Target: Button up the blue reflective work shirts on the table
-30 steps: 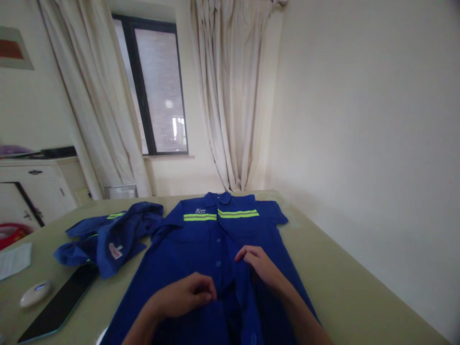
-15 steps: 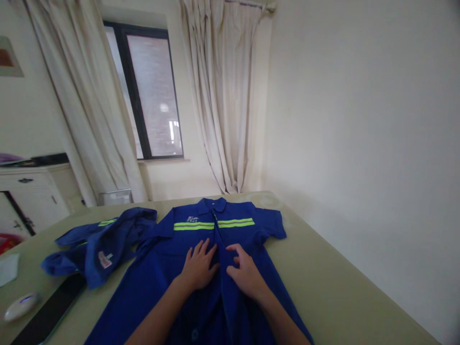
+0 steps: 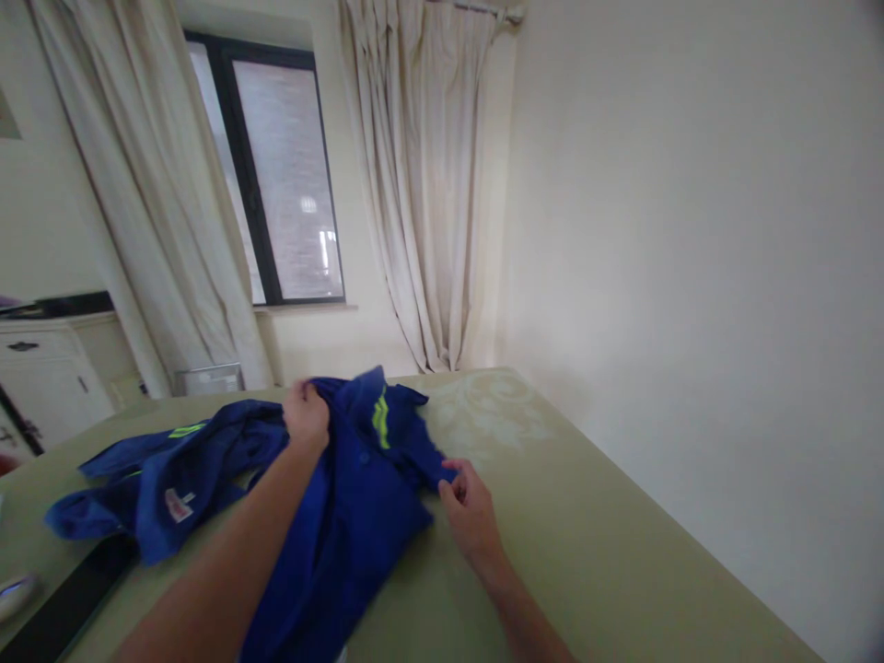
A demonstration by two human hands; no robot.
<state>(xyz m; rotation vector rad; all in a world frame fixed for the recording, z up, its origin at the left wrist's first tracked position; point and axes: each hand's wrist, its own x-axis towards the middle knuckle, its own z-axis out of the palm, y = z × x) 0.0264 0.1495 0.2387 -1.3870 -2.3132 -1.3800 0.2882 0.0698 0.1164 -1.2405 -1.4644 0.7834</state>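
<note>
A blue work shirt (image 3: 373, 506) with a yellow-green reflective stripe lies partly lifted and folded over on the table. My left hand (image 3: 306, 419) is closed on its cloth at the far left of the bunched upper part. At the shirt's right side, my right hand (image 3: 471, 506) has thumb and forefinger pinched at the tip of a sleeve. The shirt's collar and chest are turned and mostly hidden by folds. To the left of my left forearm lies another crumpled blue garment (image 3: 158, 502) with a white-and-red patch.
The table has a pale green cloth (image 3: 587, 534) with a leaf pattern near its far edge. A long black flat object (image 3: 75, 599) and a white rounded device (image 3: 15, 594) lie at lower left. A clear framed item (image 3: 209, 379) stands behind, below the curtain (image 3: 145, 184).
The shirt lay spread flat with both my hands resting on its front. Now it is gathered and folded over, my left hand moved up and left gripping cloth, my right hand pinching the sleeve.
</note>
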